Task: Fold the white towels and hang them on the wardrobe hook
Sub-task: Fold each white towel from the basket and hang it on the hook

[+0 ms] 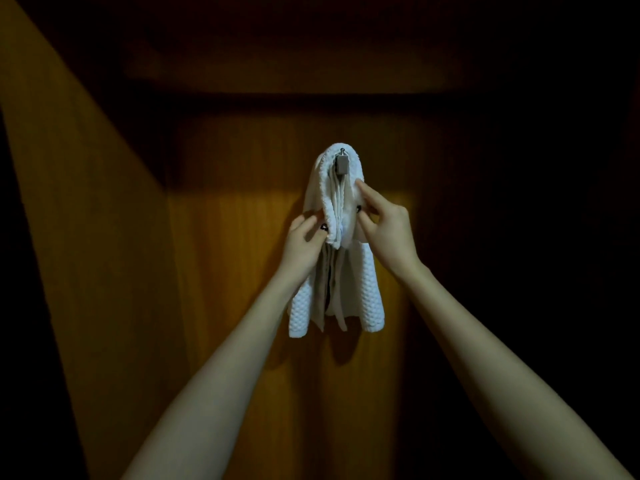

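Towels point(370, 289) are hanging white over the small metal hook point(341, 166), which is sitting just above my fingertips and poking out through the top fold. The outer layer is showing a waffle weave, and it is draping down both sides, while smoother, flatter layers are dangling in the gap between; I cannot tell how many pieces are making up the bundle. The lower ends are trailing well below my wrists, the two sides ending at about the same height. My left hand point(304, 240) is reaching up with the arm stretched out, and its thumb and curled fingers point(313, 220) are pinching the thick rolled edge on that side. My right hand point(388, 226) is coming in from the other side, its forefinger lying along the cloth higher up and its thumb pressing in lower, so that it is nipping the right-hand fold between them. Behind my fingers the wooden back panel point(242, 271) is catching a patch of light, with the towels lying against it. Well out past my left hand the side wall point(86, 202) is slanting away, and beyond my right hand everything is fading into darkness.
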Demonstrator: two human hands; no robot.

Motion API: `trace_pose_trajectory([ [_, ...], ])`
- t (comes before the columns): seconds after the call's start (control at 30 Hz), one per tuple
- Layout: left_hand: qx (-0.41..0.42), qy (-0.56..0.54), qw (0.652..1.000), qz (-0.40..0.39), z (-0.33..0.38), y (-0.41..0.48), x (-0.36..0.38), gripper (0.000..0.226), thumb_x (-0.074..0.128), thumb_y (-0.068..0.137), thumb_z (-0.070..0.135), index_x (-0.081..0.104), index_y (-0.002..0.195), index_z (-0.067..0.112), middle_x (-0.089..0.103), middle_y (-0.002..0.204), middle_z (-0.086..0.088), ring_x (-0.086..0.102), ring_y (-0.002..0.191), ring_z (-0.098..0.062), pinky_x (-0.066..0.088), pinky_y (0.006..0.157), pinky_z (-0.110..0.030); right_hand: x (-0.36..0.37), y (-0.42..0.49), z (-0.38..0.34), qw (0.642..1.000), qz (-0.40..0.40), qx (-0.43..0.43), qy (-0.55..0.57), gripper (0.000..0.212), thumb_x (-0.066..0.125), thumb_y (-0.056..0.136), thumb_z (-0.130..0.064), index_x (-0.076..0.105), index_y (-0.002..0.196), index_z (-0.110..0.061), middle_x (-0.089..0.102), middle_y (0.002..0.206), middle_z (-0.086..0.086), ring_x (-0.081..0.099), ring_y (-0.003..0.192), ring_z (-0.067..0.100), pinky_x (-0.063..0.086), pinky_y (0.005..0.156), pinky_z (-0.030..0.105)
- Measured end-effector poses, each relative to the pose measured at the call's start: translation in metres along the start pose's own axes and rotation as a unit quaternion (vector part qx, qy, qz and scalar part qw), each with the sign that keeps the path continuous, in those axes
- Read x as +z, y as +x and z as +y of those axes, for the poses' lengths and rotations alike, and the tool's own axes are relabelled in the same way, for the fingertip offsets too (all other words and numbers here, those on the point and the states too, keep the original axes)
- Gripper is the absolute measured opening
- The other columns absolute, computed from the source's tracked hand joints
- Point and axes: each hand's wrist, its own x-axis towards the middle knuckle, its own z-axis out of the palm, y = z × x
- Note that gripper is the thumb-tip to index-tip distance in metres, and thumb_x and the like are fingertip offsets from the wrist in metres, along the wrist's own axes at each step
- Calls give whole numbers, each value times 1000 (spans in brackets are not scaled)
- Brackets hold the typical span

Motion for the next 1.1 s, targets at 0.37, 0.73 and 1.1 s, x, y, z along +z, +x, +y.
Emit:
trace_pose_trajectory([
  [0.37, 124, 214, 968, 44, 15, -92, -8, 42, 48, 96, 25, 46, 138, 24, 44, 139, -1, 33, 129, -20, 28, 101, -30, -46, -89, -23, 983, -109, 91, -120, 53, 52, 96, -20, 39, 147, -18, 40, 150, 10, 32, 141, 26, 28, 115, 45],
  [0.73, 89, 294, 946, -107, 22, -303, 64, 47, 50, 96, 27, 40, 142, 21, 43, 140, -4, 33, 131, -25, 35, 103, -41, -158, -325, -54, 923, -232, 168, -256, 52, 51, 97, -24, 38, 147, -22, 39, 148, 11, 31, 140, 27, 24, 115, 45],
  [1.1, 202, 270, 869, -363, 27, -474, 299, 52, 54, 93, 31, 38, 142, 28, 41, 143, -3, 34, 135, -24, 34, 107, -44, -368, -544, -12, 749, -298, 429, -407, 55, 51, 93, -25, 38, 146, -20, 44, 140, 12, 39, 131, 34, 30, 107, 49],
])
